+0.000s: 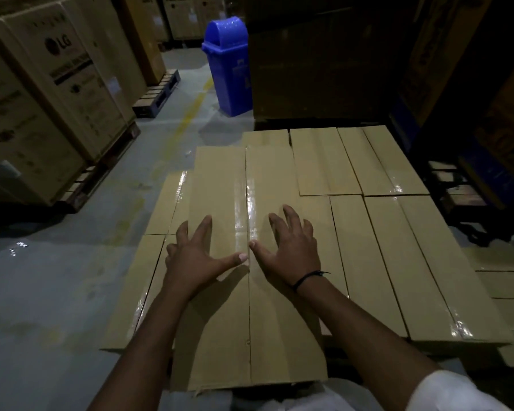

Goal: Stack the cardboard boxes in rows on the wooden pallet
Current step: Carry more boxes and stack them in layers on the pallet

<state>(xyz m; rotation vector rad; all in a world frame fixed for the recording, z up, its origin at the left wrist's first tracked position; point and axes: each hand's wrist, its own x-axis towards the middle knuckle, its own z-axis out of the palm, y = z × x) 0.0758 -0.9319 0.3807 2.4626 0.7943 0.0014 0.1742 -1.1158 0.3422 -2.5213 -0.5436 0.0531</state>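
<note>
top long tan cardboard box (220,185) on box layer | left hand (195,256), right hand (288,247) flat on it, fingers spread | blue plastic bin (227,69) beyond it

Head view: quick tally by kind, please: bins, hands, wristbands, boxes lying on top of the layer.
Blue plastic swing-lid bin: 1
Bare hands: 2, left hand and right hand
Black cord wristband: 1
Plain brown cardboard box on top: 1
Total: 5

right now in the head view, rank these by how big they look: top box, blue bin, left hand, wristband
1. top box
2. blue bin and left hand: close in the picture, and the bin stands farther off, so no ranking
3. wristband
</note>
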